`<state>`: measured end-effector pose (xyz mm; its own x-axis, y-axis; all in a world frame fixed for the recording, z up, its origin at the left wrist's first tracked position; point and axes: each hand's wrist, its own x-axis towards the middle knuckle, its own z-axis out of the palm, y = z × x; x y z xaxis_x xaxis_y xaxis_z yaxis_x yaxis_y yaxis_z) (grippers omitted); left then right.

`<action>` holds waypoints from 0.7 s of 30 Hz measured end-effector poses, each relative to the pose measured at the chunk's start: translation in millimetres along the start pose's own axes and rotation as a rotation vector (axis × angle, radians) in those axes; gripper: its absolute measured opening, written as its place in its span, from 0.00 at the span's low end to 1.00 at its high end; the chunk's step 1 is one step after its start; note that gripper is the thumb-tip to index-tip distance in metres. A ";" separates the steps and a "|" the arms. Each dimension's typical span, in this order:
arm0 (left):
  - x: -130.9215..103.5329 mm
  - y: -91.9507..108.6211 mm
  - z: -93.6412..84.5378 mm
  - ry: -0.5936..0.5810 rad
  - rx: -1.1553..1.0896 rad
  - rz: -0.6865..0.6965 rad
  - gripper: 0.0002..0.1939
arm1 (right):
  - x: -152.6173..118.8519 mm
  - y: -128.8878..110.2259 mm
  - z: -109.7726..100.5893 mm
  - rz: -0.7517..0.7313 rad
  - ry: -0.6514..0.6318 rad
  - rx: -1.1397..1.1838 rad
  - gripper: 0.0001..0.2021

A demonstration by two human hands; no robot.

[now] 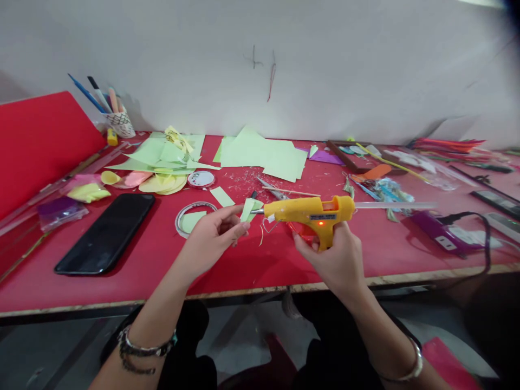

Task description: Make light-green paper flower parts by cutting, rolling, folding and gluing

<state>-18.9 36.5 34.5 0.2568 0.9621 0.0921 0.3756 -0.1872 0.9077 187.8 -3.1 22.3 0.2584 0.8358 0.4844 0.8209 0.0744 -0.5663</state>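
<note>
My right hand [337, 260] is wrapped round the handle of a yellow hot glue gun [300, 208], whose small red light is lit. A clear glue stick [394, 205] juts from its back end. Between the fingertips of my left hand [215, 235] is a small folded piece of pale green paper [247, 210]. The gun's metal nozzle [258, 211] points left and meets the paper's right edge; whether it touches I cannot tell. Behind the gun lie scissors [273, 188] and a thin wooden stick [290, 191]. A roll of tape [182, 219] rests behind my left hand.
A black phone [106, 233] lies at left on the red table [252, 273]. Green paper sheets [264, 154] and a cup of pens [122, 123] stand near the wall. To the right are a purple power box [441, 234] with a cable and a brown frame [345, 157] among craft scraps.
</note>
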 end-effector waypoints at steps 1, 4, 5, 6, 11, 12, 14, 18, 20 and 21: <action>0.1 -0.1 0.0 0.000 0.001 0.002 0.21 | 0.1 -0.2 -0.1 0.009 0.000 -0.002 0.13; 0.5 0.6 0.1 0.001 0.007 0.001 0.21 | 0.3 -0.4 -0.4 0.025 0.001 -0.006 0.11; 0.5 1.0 0.1 0.000 0.008 0.000 0.21 | 0.4 -0.2 -0.5 0.027 -0.001 -0.006 0.11; 0.5 1.5 0.1 0.001 0.010 0.000 0.21 | 0.5 0.0 -0.6 0.026 -0.002 -0.005 0.11; -0.2 1.2 -0.2 0.003 0.009 0.006 0.21 | 1.1 2.3 -0.9 0.016 0.004 0.010 0.10; -0.4 0.8 -0.3 0.003 0.005 0.002 0.22 | 1.2 2.7 -0.9 0.014 0.008 0.012 0.10; -0.6 0.3 -0.8 0.001 -0.009 -0.007 0.23 | 1.6 3.1 -1.1 0.015 0.017 0.012 0.10; -0.3 1.2 -1.6 -0.025 -0.045 -0.025 0.24 | 2.4 2.8 -2.1 0.022 0.034 0.002 0.10; 0.1 1.9 -1.7 -0.035 -0.067 -0.033 0.24 | 2.7 2.7 -2.8 0.023 0.043 0.003 0.10; 0.3 2.2 -1.7 -0.036 -0.077 -0.038 0.24 | 2.7 2.8 -3.0 0.022 0.048 0.005 0.10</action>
<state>-19.5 36.7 37.2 0.2765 0.9600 0.0438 0.3165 -0.1340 0.9391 192.2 -2.3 24.0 0.3005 0.8103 0.5031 0.8120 0.0593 -0.5807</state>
